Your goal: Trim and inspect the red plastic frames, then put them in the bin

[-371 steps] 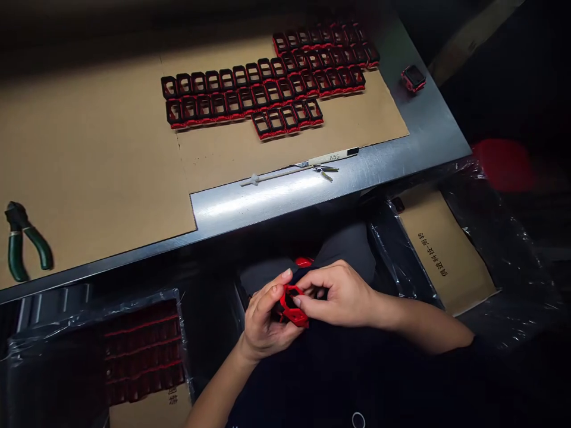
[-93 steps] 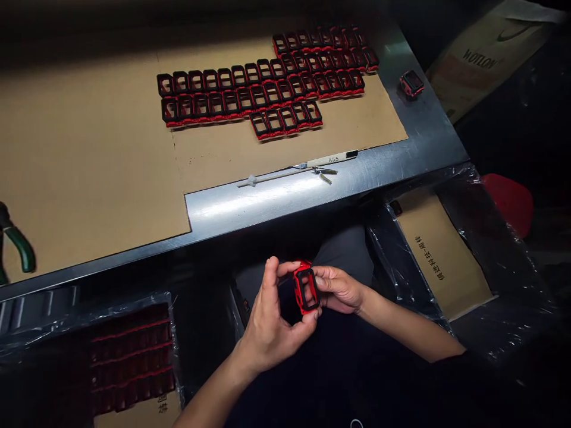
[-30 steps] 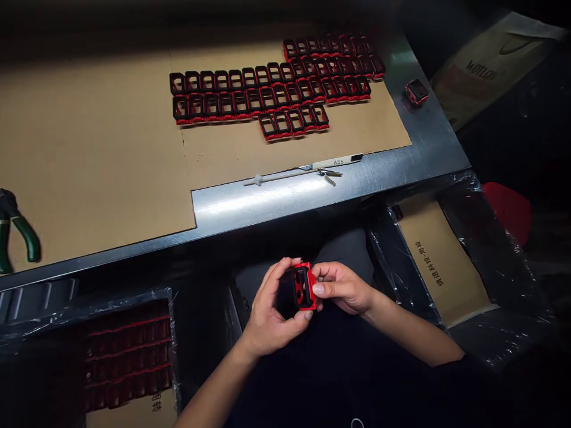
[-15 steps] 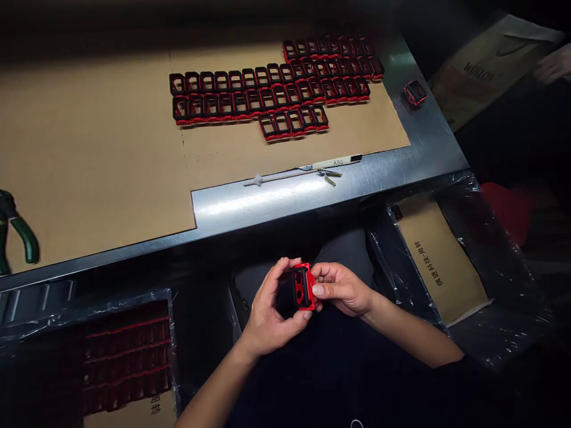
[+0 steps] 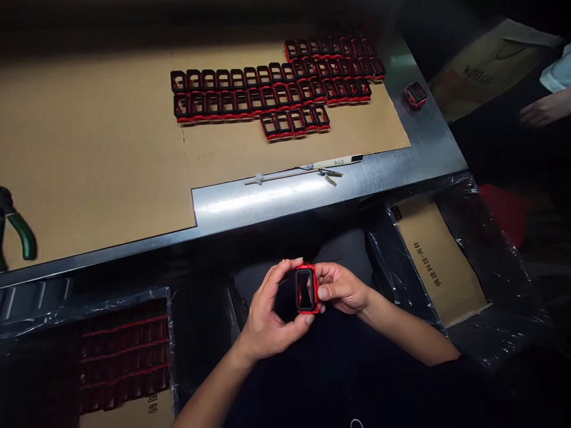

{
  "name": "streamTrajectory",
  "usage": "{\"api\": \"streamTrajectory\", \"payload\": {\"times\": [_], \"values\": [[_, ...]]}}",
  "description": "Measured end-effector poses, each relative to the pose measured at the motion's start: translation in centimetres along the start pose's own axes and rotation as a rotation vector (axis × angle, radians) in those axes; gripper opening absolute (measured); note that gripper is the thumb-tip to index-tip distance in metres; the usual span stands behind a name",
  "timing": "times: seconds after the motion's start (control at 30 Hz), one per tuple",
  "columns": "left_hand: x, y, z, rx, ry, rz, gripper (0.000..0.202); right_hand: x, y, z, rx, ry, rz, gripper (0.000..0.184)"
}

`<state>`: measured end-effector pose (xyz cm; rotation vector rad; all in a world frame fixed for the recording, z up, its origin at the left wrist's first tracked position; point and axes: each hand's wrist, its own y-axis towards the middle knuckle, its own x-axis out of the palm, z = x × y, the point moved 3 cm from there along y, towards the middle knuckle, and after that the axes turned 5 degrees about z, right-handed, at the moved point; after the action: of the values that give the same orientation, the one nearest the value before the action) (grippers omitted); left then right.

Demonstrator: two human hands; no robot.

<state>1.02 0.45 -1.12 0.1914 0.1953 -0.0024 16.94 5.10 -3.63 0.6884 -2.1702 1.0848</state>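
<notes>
Between my two hands, in front of my body, is a red and black watch case [image 5: 305,289] with a rectangular opening that faces up toward me. My left hand [image 5: 272,309] grips it by the top and bottom ends, thumb below and fingers above. On its right side, the thumb and fingers of my right hand [image 5: 341,288] pinch the red edge. Rows of similar red and black watch cases [image 5: 241,104] stand on the cardboard sheet [image 5: 111,148] on the table. One more case [image 5: 416,95] sits apart on the bare metal at the right.
A pen-like knife marked A55 [image 5: 336,161], a thin white stick [image 5: 276,176] and small metal pieces lie along the metal table edge [image 5: 241,205]. Green-handled pliers [image 5: 22,235] are at left. Plastic-lined boxes [image 5: 172,356] flank me below. Another person's hand [image 5: 542,112] shows at right.
The watch case has turned in my hands, so its black-framed opening now faces me rather than its side. The other person's hand at the right has moved lower.
</notes>
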Motion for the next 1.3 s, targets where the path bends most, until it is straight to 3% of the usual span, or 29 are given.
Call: {"api": "streamTrajectory", "payload": {"times": [0.27,0.43,0.5,0.6,0.63,0.7,0.77,0.9,1.03,1.13,1.2,1.3], "values": [[0.1,0.2,-0.3,-0.007,0.041,-0.051,0.083,0.6,-0.4,-0.4,-0.054,-0.06,0.047,0.039],[0.0,0.6,-0.1,0.044,0.088,-0.042,0.077,0.4,-0.7,-1.7,-0.145,-0.307,0.106,0.036],[-0.4,0.5,-0.1,0.039,0.077,0.02,0.073,-0.4,-0.3,-4.3,-0.362,-0.556,0.268,0.03],[-0.8,0.5,0.3,0.046,0.146,0.085,0.07,-1.7,0.5,-9.6,-0.809,-1.057,0.672,0.024],[-0.8,0.6,0.6,0.057,0.185,0.097,0.069,-2.1,1.0,-11.1,-0.899,-1.213,0.782,0.028],[-0.9,0.7,1.3,0.086,0.26,0.119,0.069,-2.7,2.3,-13.5,-0.96,-1.451,0.931,0.041],[-0.9,0.9,1.9,0.119,0.313,0.138,0.069,-3.3,3.6,-14.8,-0.933,-1.579,1.034,0.052],[-0.9,1.0,2.4,0.143,0.35,0.139,0.072,-3.9,5.1,-15.8,-0.825,-1.66,1.156,0.048],[-1.0,0.7,2.0,0.098,0.317,0.133,0.072,-3.7,4.7,-16.1,-0.831,-1.656,1.151,0.027],[-1.0,0.5,1.7,0.041,0.21,0.114,0.069,-3.0,2.3,-14.9,-0.929,-1.531,1.041,0.023],[-0.8,0.5,1.5,0.02,0.125,0.085,0.07,-2.3,0.1,-12.8,-0.957,-1.447,0.835,0.022],[-0.3,0.6,1.4,0.017,0.056,0.04,0.075,-0.7,-3.1,-8.5,-0.971,-1.405,0.354,0.019]]}}
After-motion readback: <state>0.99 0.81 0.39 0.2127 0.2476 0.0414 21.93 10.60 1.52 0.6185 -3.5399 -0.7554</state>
